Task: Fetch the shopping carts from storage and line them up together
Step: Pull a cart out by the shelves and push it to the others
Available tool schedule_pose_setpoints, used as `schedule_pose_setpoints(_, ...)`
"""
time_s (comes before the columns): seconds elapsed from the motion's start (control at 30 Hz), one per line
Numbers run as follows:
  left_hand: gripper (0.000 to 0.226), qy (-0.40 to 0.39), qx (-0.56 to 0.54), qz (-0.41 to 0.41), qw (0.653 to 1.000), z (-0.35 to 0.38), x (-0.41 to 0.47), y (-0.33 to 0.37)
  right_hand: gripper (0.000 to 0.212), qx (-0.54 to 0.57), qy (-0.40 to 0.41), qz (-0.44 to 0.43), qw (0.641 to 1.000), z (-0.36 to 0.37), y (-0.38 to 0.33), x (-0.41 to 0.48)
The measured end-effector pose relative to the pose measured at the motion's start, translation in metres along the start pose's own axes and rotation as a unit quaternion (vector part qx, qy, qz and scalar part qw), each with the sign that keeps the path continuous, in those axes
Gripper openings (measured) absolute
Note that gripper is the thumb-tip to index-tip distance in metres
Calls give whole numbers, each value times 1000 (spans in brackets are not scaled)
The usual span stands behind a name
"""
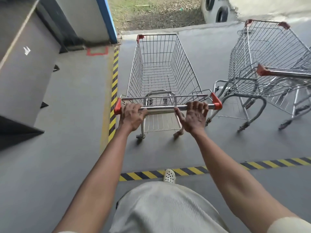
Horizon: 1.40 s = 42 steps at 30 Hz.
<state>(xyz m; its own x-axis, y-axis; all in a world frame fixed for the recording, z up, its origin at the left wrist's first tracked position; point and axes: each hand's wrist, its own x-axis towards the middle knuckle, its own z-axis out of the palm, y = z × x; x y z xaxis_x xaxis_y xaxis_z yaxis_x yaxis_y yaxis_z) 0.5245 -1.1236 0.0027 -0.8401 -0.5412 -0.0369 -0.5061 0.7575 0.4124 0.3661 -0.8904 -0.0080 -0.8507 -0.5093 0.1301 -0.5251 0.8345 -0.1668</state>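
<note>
A wire shopping cart [161, 68] with red corner caps stands straight ahead of me on the grey floor. My left hand [133, 115] grips the left end of its metal handle bar [161, 107]. My right hand [193, 115] lies over the right part of the bar with its fingers spread and the thumb stretched out under it. To the right stands a second cart [269, 56], turned at an angle. The handle of a third cart [286, 73] pokes in from the right edge, nested behind the second.
A yellow-black hazard stripe [114, 91] runs along the cart's left side, another [185, 171] crosses the floor near my foot [169, 176]. Grey cabinets [25, 64] stand at left. A concrete kerb, grass and tyres [222, 14] lie beyond the carts.
</note>
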Motion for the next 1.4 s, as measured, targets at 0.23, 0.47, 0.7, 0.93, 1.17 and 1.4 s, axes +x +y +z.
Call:
schedule_pose_setpoints(0.23, 55, 0, 36, 9, 999, 0, -35, -15, 74, 26, 0, 34, 999, 0, -18, -47)
schedule_pose_setpoints(0.47, 48, 61, 24, 55, 996, 7, -105, -21, 59, 39, 52, 30, 997, -1, -14, -117)
schedule_pose_setpoints(0.7, 39, 82, 92, 65, 990, 11, -189, -12, 53, 40, 88, 15, 995, 0, 4, -197)
schedule_pose_setpoints(0.93, 43, 130, 83, 114, 981, 8, -258, -11, 54, 34, 133, -12, 990, -3, 18, -270)
schedule_pose_setpoints(1.17, 38, 165, 58, 165, 971, 11, -304, -30, 55, 40, 191, -8, 981, 6, 16, -319)
schedule_pose_setpoints(1.4, 38, 101, 55, 181, 977, 4, -313, -42, 55, 58, 223, -5, 973, 12, 7, -323)
